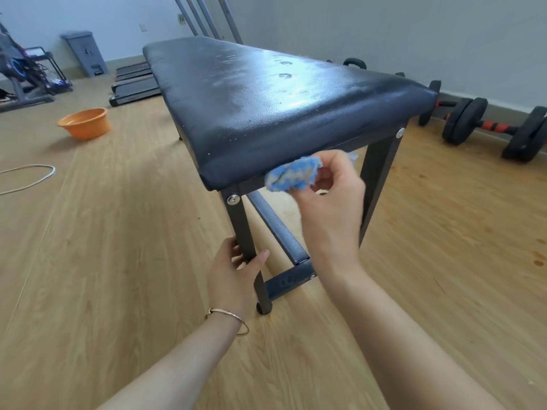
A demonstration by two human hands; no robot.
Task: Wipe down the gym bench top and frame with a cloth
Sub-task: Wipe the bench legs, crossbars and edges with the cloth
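Observation:
A long gym bench with a dark padded top [266, 108] runs away from me; the top shines with damp streaks. Its dark metal frame has a near left leg [241, 229], a near right leg [377, 179] and a low crossbar [288, 281]. My right hand [328, 202] pinches a bunched blue and white cloth [291, 174] against the frame rail just under the near end of the pad. My left hand [235, 273] grips the near left leg low down, thumb on its right side. A thin bangle sits on that wrist.
An orange basin [84, 123] stands on the wooden floor to the left. A white cord [29, 179] loops at the far left. Black dumbbells [497, 128] lie along the right wall. Treadmills [134, 84] and a grey bin [84, 53] are at the back.

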